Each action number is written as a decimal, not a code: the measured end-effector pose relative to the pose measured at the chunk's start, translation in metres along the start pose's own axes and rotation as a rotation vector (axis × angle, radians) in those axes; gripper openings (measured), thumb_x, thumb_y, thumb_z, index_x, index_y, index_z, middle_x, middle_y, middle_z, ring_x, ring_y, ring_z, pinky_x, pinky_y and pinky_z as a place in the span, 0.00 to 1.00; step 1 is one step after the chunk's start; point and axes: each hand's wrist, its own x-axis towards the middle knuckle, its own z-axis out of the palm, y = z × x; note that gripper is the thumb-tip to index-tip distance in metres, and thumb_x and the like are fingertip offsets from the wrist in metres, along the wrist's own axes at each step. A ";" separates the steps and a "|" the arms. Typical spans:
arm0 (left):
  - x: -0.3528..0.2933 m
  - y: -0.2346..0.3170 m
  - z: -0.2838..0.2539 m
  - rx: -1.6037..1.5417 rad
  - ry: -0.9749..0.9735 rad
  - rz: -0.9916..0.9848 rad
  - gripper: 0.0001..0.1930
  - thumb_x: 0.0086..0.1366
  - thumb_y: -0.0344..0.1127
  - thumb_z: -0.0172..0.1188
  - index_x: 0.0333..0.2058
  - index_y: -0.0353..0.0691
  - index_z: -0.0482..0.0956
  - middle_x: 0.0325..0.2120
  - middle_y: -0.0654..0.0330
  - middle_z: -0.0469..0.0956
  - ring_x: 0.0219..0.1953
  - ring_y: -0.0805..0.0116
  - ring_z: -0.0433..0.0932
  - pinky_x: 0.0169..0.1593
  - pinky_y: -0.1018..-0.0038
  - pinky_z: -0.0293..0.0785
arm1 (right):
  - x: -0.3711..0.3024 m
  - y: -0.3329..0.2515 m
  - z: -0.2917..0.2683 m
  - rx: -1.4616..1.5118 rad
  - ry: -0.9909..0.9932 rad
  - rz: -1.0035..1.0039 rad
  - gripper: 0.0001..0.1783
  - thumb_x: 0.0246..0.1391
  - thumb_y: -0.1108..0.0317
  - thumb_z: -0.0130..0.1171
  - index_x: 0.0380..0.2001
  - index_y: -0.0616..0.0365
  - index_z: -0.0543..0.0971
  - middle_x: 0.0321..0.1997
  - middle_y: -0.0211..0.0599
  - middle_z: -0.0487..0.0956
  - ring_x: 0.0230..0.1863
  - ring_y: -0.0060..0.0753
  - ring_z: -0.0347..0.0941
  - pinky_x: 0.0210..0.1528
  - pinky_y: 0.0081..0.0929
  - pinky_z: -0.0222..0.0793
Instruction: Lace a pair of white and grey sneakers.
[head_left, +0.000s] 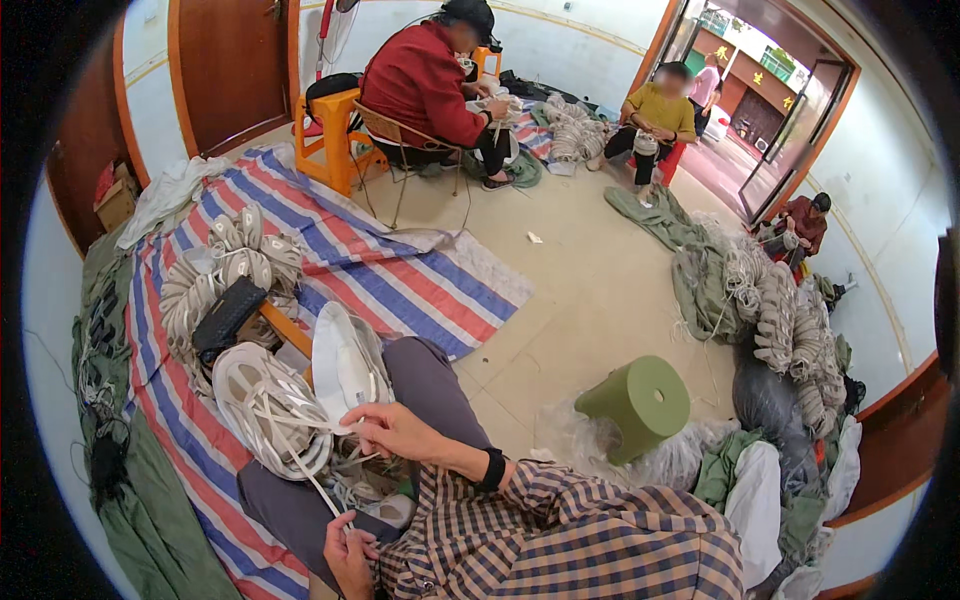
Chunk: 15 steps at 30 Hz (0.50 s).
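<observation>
A beige-and-white shoe [255, 385] rests between my legs, with loose off-white laces across its front. Beside it, a second pale shoe [350, 350] shows its white inside. My right hand [395, 432], wearing a dark wristband, pinches a shoelace [300, 462] close to the shoe's eyelets. Lower down, over my lap, my left hand [350, 552] has its fingers closed on the lace's long strand, which is drawn out toward me. More laces and part of another shoe [395, 510] lie under my right hand, partly hidden by it.
Piled shoes [235, 260] lie on a striped tarpaulin [400, 260], beside a black object [228, 318] on an orange support. A green stool [635, 405] stands right, near plastic bags and bundled shoes [795, 320]. Seated people [425, 85] work at the back, near an open door.
</observation>
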 end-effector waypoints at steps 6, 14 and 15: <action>0.000 0.006 0.002 0.042 0.024 -0.014 0.14 0.65 0.31 0.46 0.47 0.33 0.69 0.21 0.58 0.75 0.13 0.76 0.69 0.19 0.81 0.67 | 0.006 -0.010 -0.010 0.097 0.065 0.034 0.13 0.61 0.67 0.48 0.45 0.61 0.75 0.21 0.28 0.75 0.15 0.13 0.64 0.17 0.13 0.59; 0.003 0.011 0.004 0.027 0.006 0.022 0.15 0.66 0.34 0.48 0.48 0.32 0.67 0.20 0.58 0.75 0.14 0.75 0.69 0.20 0.80 0.68 | 0.007 -0.016 -0.019 0.147 0.109 0.062 0.13 0.61 0.68 0.49 0.45 0.62 0.75 0.22 0.27 0.74 0.18 0.13 0.65 0.20 0.11 0.61; 0.006 0.008 -0.005 -0.013 0.005 0.033 0.16 0.66 0.36 0.49 0.48 0.32 0.67 0.19 0.58 0.75 0.14 0.75 0.69 0.20 0.80 0.67 | 0.009 -0.019 -0.023 0.133 0.119 0.052 0.13 0.61 0.68 0.49 0.45 0.62 0.75 0.23 0.27 0.74 0.18 0.13 0.64 0.21 0.11 0.61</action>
